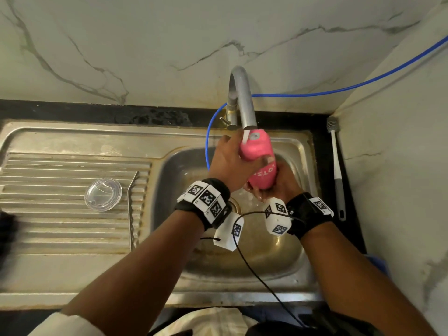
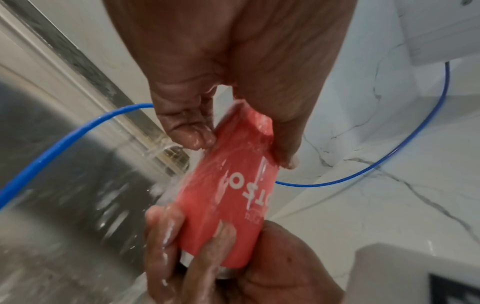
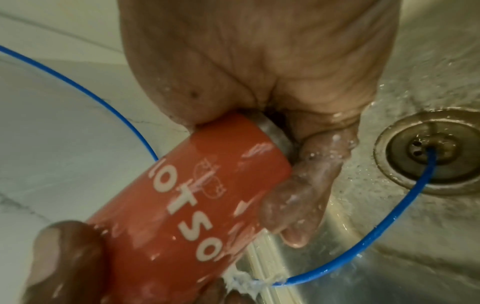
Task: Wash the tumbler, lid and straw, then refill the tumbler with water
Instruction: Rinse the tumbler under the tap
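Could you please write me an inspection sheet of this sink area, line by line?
Surface: steel sink with ribbed drainboard, wet around the drain.
Job's things: pink tumbler held tilted under the tap, water running over it; clear lid and metal straw lie on the drainboard.
Clutter: bottle brush on the dark counter right of the sink.
Grippers: left hand grips the tumbler's upper end, right hand its lower end; both wet.
Cables: blue tube runs along the wall and into the drain; black wire hangs from the wrist cameras.
Surroundings: marble-patterned walls.
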`<action>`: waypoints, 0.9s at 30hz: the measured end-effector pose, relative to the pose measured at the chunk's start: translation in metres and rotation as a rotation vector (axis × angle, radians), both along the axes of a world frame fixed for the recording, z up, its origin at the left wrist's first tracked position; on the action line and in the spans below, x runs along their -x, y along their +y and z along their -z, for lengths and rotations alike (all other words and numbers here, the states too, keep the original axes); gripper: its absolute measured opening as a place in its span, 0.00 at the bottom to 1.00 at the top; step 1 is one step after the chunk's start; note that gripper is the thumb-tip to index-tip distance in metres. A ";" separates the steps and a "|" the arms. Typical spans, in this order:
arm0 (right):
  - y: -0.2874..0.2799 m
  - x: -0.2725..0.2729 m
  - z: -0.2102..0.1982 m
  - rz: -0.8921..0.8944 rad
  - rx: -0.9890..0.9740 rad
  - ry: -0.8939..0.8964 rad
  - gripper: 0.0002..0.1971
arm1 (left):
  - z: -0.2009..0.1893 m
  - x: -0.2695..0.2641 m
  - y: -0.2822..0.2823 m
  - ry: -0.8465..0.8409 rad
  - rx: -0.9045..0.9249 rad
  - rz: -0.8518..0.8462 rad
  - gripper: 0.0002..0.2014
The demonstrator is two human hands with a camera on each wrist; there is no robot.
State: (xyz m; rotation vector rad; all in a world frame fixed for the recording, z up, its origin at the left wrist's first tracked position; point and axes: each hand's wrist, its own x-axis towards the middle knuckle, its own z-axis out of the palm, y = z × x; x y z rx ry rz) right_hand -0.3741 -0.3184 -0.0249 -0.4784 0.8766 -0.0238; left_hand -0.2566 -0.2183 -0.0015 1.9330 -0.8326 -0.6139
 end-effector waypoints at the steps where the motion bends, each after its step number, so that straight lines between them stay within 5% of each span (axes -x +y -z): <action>1: 0.000 -0.001 0.000 -0.003 -0.016 -0.009 0.35 | 0.000 -0.001 0.000 0.005 0.004 0.000 0.38; 7: -0.003 -0.014 -0.001 0.026 -0.052 0.053 0.39 | -0.002 -0.019 0.012 0.184 0.043 -0.108 0.39; 12: 0.007 -0.028 -0.010 0.019 0.394 0.140 0.26 | 0.014 -0.029 0.039 0.322 0.049 -0.204 0.28; 18: 0.020 -0.036 -0.017 -0.147 0.859 0.184 0.22 | 0.027 -0.029 0.058 0.628 0.062 -0.317 0.20; 27: 0.029 -0.030 -0.024 -0.296 1.527 -0.039 0.44 | 0.031 -0.021 0.062 1.103 0.099 -0.461 0.23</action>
